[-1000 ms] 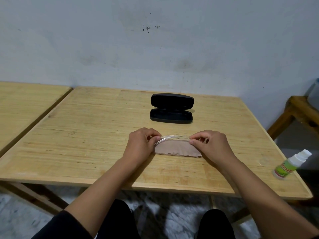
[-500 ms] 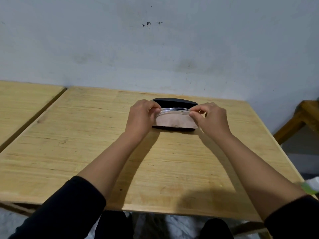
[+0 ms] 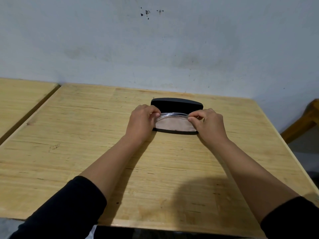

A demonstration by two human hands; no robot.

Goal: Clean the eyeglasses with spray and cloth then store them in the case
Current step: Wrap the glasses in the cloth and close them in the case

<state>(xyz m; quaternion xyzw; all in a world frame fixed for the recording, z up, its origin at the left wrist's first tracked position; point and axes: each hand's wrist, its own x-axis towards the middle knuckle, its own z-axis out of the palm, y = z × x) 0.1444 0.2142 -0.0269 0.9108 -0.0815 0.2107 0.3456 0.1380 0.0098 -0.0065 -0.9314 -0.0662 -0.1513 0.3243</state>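
A black eyeglasses case lies open at the far middle of the wooden table, its lid standing up behind. Clear-framed eyeglasses are folded together with a beige cloth that hangs below them. My left hand pinches their left end and my right hand pinches their right end. Both hold the bundle right over the case's lower tray, whose front rim shows beneath the cloth. I cannot tell whether the bundle touches the tray. The spray bottle is out of view.
A second wooden table stands at the left, separated by a narrow gap. A wooden chair or stool is at the right edge. A pale wall rises right behind the table.
Both hands carried the glasses and cloth from the table's near middle forward to the case. The view shifted, and the spray bottle at the right left the frame.
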